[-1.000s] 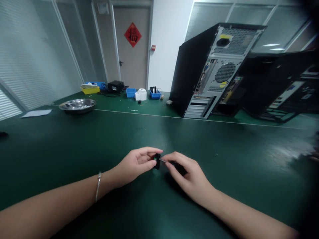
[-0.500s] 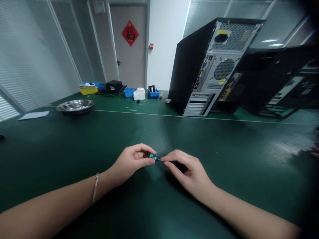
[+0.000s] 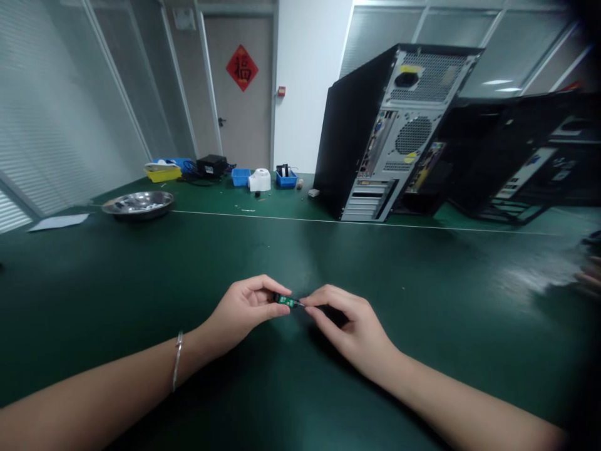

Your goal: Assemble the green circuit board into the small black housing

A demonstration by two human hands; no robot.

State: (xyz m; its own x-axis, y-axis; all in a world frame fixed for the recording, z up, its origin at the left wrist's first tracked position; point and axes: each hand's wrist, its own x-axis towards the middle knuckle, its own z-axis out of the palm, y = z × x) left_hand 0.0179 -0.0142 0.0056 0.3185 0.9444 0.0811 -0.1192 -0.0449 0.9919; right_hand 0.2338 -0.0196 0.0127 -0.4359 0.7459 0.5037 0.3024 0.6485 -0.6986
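My left hand (image 3: 244,310) pinches a small black part with a green face (image 3: 284,300) between thumb and fingers, just above the green table mat (image 3: 141,282). My right hand (image 3: 350,326) meets it from the right, fingertips closed on a thin metal bit at the part's right end. Both forearms rest low over the mat, and a silver bangle (image 3: 177,368) sits on my left wrist.
A black computer tower (image 3: 375,131) stands at the back with its rear panel showing, another open case (image 3: 521,156) to its right. A steel bowl (image 3: 138,203) lies far left. Blue and yellow bins (image 3: 244,176) and a white device (image 3: 259,180) line the far edge. Another person's hand (image 3: 589,275) shows at right.
The small part has been turned in my fingers from its black side up to its green face. Both hands stay together at the same spot; the view shifted slightly.
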